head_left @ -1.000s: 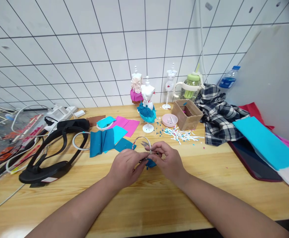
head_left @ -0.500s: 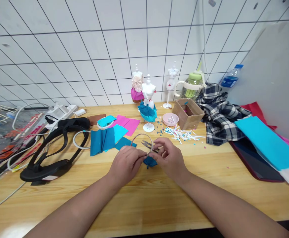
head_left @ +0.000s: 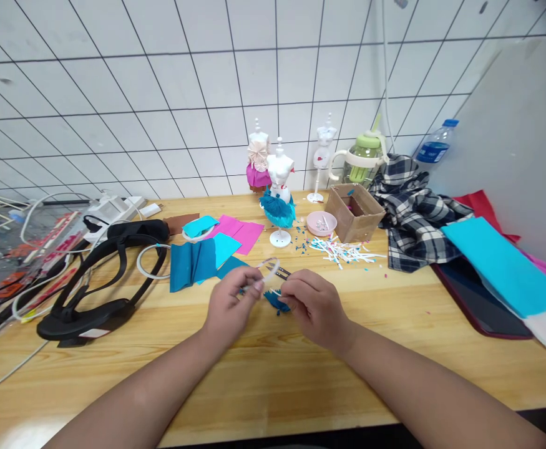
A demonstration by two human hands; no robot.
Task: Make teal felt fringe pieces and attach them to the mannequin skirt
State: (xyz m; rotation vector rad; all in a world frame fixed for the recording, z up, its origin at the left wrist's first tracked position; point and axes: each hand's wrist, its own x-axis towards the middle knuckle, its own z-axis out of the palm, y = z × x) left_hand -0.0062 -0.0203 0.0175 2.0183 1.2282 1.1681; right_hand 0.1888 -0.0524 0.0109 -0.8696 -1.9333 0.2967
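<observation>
My left hand (head_left: 236,299) pinches a thin pale ring or roll of tape (head_left: 275,272), which stands up to the right of its fingers. My right hand (head_left: 317,305) is closed, with a small whitish strip (head_left: 276,292) at its fingertips. Between my hands a small dark teal paper piece (head_left: 277,302) lies on the table. Dark scissors (head_left: 282,272) lie just behind, partly hidden by my right hand. A white dress form (head_left: 281,174) with a teal ruffled skirt (head_left: 278,210) stands beyond them.
Teal, cyan and pink paper sheets (head_left: 194,265) lie left of centre, beside a black headset (head_left: 90,321). On the right are paper strips (head_left: 345,251), a pink bowl (head_left: 322,223), a cardboard box (head_left: 355,215), a plaid cloth (head_left: 408,212) and a dark tablet (head_left: 478,305).
My hands have moved apart. The ring has turned and gone with my left hand, while a whitish strip now shows at my right fingertips.
</observation>
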